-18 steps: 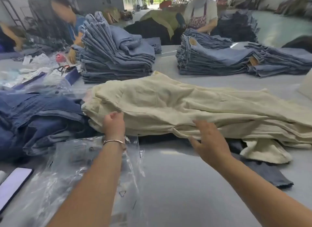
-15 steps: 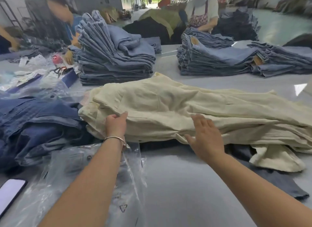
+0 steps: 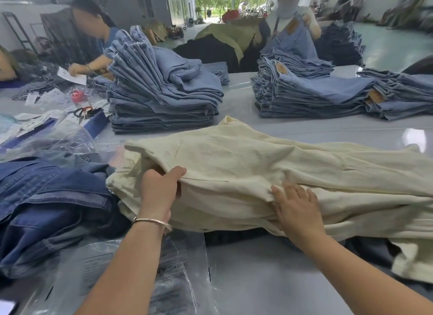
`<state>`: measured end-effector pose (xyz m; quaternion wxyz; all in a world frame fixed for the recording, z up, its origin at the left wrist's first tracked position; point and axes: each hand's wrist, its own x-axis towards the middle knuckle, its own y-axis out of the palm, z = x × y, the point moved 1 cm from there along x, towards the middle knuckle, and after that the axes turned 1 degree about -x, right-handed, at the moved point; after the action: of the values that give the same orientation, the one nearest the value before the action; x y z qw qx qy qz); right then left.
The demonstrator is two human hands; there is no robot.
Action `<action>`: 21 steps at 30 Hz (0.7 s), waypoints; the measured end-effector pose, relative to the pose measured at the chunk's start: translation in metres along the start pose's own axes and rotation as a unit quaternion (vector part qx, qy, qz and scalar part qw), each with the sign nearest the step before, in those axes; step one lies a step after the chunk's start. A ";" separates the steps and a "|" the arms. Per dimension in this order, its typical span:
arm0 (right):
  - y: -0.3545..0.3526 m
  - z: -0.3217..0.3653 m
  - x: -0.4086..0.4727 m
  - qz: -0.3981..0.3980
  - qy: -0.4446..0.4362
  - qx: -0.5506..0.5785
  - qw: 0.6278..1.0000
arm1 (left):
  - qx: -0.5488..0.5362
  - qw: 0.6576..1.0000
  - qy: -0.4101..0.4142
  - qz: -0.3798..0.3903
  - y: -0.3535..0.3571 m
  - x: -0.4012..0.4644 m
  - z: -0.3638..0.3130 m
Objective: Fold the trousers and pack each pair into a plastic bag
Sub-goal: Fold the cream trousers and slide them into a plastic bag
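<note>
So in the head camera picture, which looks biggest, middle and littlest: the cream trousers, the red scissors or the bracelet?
1. Cream trousers, by far the biggest; they spread across the table.
2 and 3. Bracelet and red scissors look alike in size. The bracelet is nearer the camera, so I won't rank them.

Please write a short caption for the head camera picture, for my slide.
Left hand grips the waist end of cream trousers; right hand rests flat on them.
</note>
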<state>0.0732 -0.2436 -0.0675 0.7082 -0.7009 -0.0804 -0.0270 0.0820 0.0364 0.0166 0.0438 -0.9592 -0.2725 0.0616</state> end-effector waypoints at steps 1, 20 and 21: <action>-0.003 0.002 -0.003 -0.010 -0.017 0.016 1.000 | 0.024 0.999 0.044 -0.008 -0.003 -0.008 -0.007; -0.068 0.022 -0.030 -0.283 -0.186 0.165 0.926 | 0.079 0.989 -0.098 -0.080 -0.066 -0.018 0.066; -0.062 0.021 -0.032 -0.204 -0.195 0.138 0.949 | 0.048 0.990 -0.108 -0.071 -0.065 -0.019 0.068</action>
<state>0.0310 -0.2265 -0.0105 0.7478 -0.5566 -0.3613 -0.0223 0.0230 0.0853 -0.0412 0.0642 -0.9219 -0.3402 0.1741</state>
